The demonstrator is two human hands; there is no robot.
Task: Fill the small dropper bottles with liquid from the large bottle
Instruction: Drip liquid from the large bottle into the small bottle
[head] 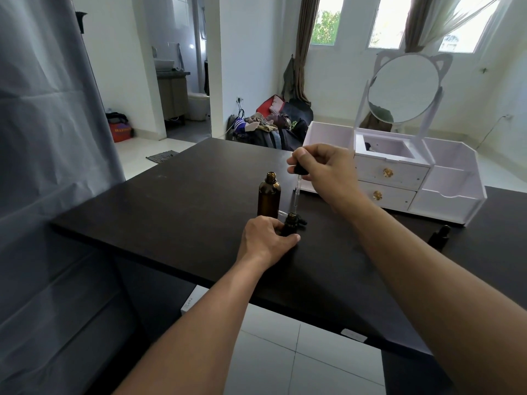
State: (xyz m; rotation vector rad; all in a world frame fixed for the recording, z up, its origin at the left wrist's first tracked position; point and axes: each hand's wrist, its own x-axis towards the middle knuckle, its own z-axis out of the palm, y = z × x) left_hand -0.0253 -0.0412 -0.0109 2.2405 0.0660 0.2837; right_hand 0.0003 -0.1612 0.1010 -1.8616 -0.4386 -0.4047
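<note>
Both hands busy: left hand (266, 238) grips small bottle (290, 224) to steady it, just at 5 o'clock of open large bottle (269, 194). Right hand (325, 169) pinches dropper (296, 189) bulb, tip over the small bottle's mouth, likely to dispense cleanly.

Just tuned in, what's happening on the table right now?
A person is filling a dropper bottle. The left hand grips the small dark bottle upright on the black table. The right hand pinches the dropper by its bulb, the glass tip at the small bottle's mouth. The large amber bottle stands open just behind. Another small capped bottle waits to the right, near the white organizer.
</note>
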